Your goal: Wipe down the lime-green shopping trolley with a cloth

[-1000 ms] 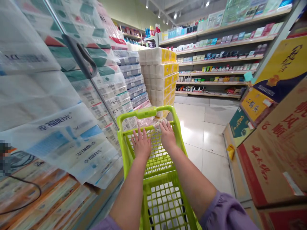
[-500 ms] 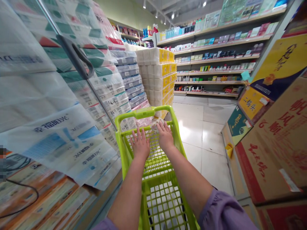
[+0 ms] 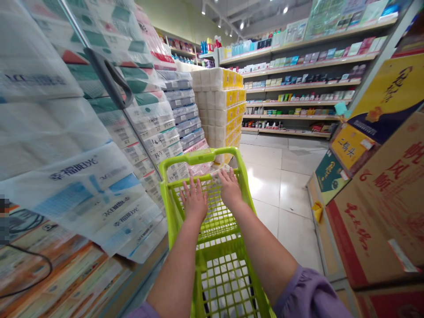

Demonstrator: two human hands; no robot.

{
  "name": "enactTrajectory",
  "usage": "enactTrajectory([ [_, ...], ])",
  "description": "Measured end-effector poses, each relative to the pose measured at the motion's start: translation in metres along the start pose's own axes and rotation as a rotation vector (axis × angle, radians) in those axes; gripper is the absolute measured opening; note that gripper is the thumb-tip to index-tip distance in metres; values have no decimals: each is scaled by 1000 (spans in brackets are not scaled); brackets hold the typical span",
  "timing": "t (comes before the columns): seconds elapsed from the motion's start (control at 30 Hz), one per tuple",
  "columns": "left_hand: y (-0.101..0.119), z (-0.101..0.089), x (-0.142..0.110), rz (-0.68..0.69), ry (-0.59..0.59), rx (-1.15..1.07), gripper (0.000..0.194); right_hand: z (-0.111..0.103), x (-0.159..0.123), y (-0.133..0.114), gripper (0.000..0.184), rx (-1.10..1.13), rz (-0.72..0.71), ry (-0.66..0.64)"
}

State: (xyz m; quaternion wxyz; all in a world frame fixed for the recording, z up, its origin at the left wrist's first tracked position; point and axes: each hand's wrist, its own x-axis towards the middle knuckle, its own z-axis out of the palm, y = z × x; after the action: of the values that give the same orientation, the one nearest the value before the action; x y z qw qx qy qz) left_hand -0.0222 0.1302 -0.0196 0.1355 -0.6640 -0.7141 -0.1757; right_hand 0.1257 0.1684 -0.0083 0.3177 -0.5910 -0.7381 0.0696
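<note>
A lime-green plastic shopping basket (image 3: 228, 248) with grid walls is in front of me, and its inside looks bare. My left hand (image 3: 194, 201) lies against the upper grid wall, fingers spread and pointing forward. Close beside it on the right, my right hand (image 3: 231, 189) rests at the rim, its fingers stretched out. A whitish patterned thing (image 3: 217, 170) shows at the right fingertips; what it is and whether I touch it, I cannot tell. From the basket's left corner a thin metal rod with a grey grip (image 3: 109, 79) slants up to the left.
Stacked toilet-paper packs (image 3: 82, 172) crowd the left side. A pile of white-and-yellow paper packs (image 3: 215, 101) stands ahead. Cardboard cartons (image 3: 374, 229) line the right. Shelves (image 3: 298, 104) of small goods cross the back, beyond the tiled floor (image 3: 288, 207).
The view has shifted slightly, so the surroundings sit a little further right. Both hands stay at nearly the same place on the basket.
</note>
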Motion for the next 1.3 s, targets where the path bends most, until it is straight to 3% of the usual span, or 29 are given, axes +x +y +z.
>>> enactTrajectory([
  [0.17,-1,2,0,-4,6,-9,60,6,4,6,69,39,114,124],
  [0.3,0,0,-1,2,8,-20,60,8,4,9,67,123,-27,179],
  [0.4,0,-2,-1,0,4,-22,60,2,5,12,64,153,-101,353],
  [0.5,1,-2,-1,-1,-4,-17,60,-5,8,16,59,106,4,500],
  [0.63,0,-1,-1,-3,-7,5,60,-7,11,19,52,11,163,416],
  [0.9,-2,-2,-1,-9,-1,37,59,13,8,17,64,92,-142,186],
  [1.07,-2,-3,-1,-1,-8,17,57,21,9,16,73,104,-10,204],
  [1.3,-1,-4,-1,0,-26,-1,58,18,7,9,67,68,-113,111],
])
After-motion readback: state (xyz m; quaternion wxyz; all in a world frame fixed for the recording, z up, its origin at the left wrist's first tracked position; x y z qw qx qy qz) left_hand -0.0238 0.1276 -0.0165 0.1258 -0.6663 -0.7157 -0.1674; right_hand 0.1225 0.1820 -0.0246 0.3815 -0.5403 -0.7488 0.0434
